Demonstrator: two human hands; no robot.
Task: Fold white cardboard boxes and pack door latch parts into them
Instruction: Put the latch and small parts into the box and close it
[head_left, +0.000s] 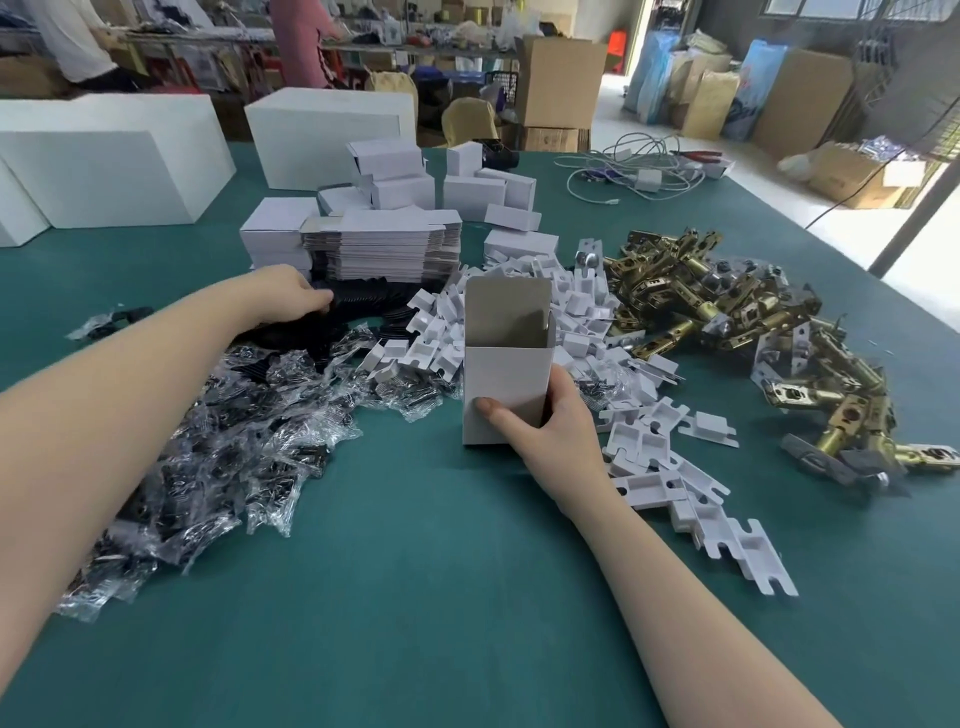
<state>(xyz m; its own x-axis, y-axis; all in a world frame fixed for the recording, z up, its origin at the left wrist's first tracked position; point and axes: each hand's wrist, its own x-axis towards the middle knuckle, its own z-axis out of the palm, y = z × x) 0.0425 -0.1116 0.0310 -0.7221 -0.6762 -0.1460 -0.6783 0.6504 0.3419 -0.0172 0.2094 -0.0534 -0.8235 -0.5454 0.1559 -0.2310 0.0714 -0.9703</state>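
One white box (506, 374) stood erected and open-topped near the middle of the green table (415, 597), its lid flap raised at the far side. Our right hand (550, 431) gripped its lower right corner, thumb across the near face and fingers curled behind. Our left hand (291, 293) reached to the far left, fingers curled onto a row of black parts (374, 301); whether it had pinched one already we could not tell. We judged the step to be filling: the box was folded, and nothing showed inside it from this angle. The next move called for lifting one black piece free and carrying it right to the open mouth while the right hand held the box steady. Other supplies lay around: bagged screw packets (249, 426) near left, white plastic inserts (649, 431) just right of the box, brass latch bodies (727, 312) further right, and flat box blanks (384, 249) stacked at the far side. Beyond the table, brown cartons (561, 83) and cluttered shelving filled a workshop room, with a person at the far left.
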